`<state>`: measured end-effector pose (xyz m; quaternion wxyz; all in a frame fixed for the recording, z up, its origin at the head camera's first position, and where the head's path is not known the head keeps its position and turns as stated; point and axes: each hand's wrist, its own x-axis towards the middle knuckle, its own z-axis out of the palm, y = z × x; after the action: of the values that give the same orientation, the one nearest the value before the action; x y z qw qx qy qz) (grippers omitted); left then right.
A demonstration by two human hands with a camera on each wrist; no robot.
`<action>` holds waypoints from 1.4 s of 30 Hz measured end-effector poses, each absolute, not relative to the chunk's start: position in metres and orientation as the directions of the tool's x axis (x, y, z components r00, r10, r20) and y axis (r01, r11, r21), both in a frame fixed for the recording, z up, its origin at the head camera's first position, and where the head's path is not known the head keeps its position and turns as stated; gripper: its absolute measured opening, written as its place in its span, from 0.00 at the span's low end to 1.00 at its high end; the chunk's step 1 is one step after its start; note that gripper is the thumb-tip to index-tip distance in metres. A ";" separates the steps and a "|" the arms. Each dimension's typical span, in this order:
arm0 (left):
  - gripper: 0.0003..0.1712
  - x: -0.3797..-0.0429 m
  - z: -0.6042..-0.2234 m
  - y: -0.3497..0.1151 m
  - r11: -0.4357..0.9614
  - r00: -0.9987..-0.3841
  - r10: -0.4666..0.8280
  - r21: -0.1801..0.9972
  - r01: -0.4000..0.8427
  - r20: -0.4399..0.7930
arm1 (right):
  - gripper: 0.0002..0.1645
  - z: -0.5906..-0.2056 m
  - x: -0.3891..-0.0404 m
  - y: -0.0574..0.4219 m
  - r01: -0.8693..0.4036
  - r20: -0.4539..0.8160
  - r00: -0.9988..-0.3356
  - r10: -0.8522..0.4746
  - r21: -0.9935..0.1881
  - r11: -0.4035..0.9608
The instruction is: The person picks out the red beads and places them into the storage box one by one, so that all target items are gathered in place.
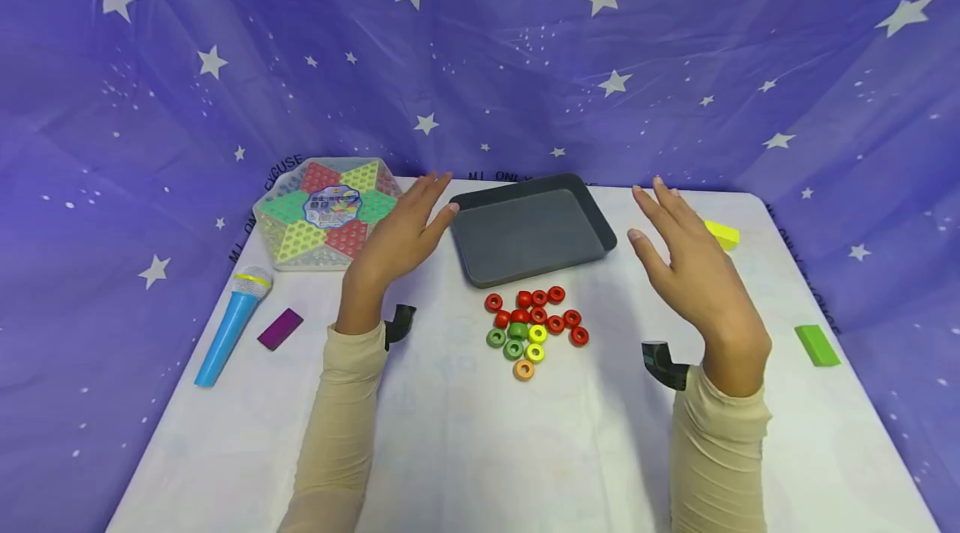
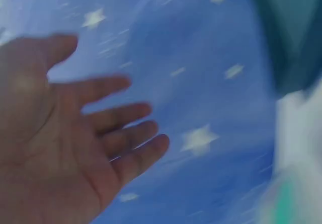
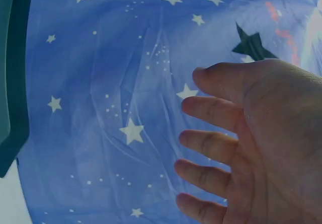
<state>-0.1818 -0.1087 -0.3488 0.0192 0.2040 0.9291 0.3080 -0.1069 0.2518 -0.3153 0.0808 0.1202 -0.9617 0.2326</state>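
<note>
My left hand (image 1: 401,237) is raised between the checkers board and the grey tray (image 1: 525,233), its fingers extended and holding nothing. In the left wrist view the palm of that hand (image 2: 65,133) faces the camera with the fingers apart. On the other side of the tray, my right hand (image 1: 693,270) is also lifted, fingers spread, with nothing in it. The right wrist view shows the same hand (image 3: 261,138) with a bare palm. Below the tray lies a cluster of ring-shaped beads: red beads (image 1: 556,324), green beads (image 1: 513,349), yellow beads (image 1: 535,352) and an orange bead (image 1: 523,369).
A star-patterned Chinese checkers board (image 1: 303,241) lies at the back left. Nearer are a blue toy microphone (image 1: 228,333) and a purple block (image 1: 281,329). To the right sit a yellow block (image 1: 723,234) and a green block (image 1: 817,345). A starry curtain (image 1: 510,57) borders the white table (image 1: 480,450).
</note>
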 end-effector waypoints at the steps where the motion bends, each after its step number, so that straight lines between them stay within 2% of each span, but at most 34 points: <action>1: 0.36 -0.186 -0.359 -0.107 0.708 -0.918 0.388 0.610 0.355 0.085 | 0.33 -0.317 -0.105 0.253 -0.270 0.213 -0.958 -0.192 -0.441 0.856; 5: 0.37 -0.198 -0.395 -0.097 0.654 -0.937 0.346 0.706 0.270 0.038 | 0.31 -0.328 -0.097 0.260 -0.243 0.172 -0.968 -0.181 -0.490 0.837; 12: 0.38 -0.211 -0.429 -0.090 0.510 -0.978 0.187 0.860 0.013 -0.097 | 0.30 -0.377 -0.083 0.275 -0.154 0.033 -0.985 -0.170 -0.613 0.775; 14: 0.37 -0.217 -0.437 -0.088 0.406 -0.975 0.160 0.910 -0.078 -0.155 | 0.30 -0.393 -0.078 0.278 -0.125 0.002 -0.987 -0.163 -0.648 0.751; 17: 0.36 -0.225 -0.446 -0.085 0.171 -0.965 0.132 0.964 -0.204 -0.228 | 0.30 -0.414 -0.072 0.279 -0.064 -0.063 -0.987 -0.148 -0.689 0.722; 21: 0.34 -0.231 -0.454 -0.078 -0.136 -0.954 0.117 0.947 -0.290 -0.275 | 0.30 -0.436 -0.066 0.275 0.015 -0.128 -0.984 -0.123 -0.751 0.660; 24: 0.35 -0.233 -0.458 -0.072 -0.263 -0.954 0.108 0.918 -0.298 -0.279 | 0.32 -0.451 -0.062 0.269 0.043 -0.138 -0.983 -0.119 -0.811 0.583; 28: 0.38 -0.234 -0.464 -0.065 -0.343 -0.966 0.087 0.903 -0.257 -0.242 | 0.33 -0.469 -0.059 0.260 0.057 -0.134 -0.984 -0.120 -0.865 0.499; 35: 0.43 -0.240 -0.479 -0.062 -0.300 -0.986 0.030 0.939 -0.167 -0.166 | 0.29 -0.488 -0.064 0.242 0.110 -0.148 -0.987 -0.063 -0.907 0.407; 42: 0.44 -0.243 -0.484 -0.058 -0.299 -0.990 0.045 0.944 -0.142 -0.135 | 0.24 -0.492 -0.064 0.235 0.119 -0.137 -0.991 -0.014 -0.903 0.414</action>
<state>-0.2426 -0.0583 -0.4841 0.0581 -0.0414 0.5893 0.8047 -0.0645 0.2347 -0.4922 -0.0614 -0.0311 -0.8385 0.5405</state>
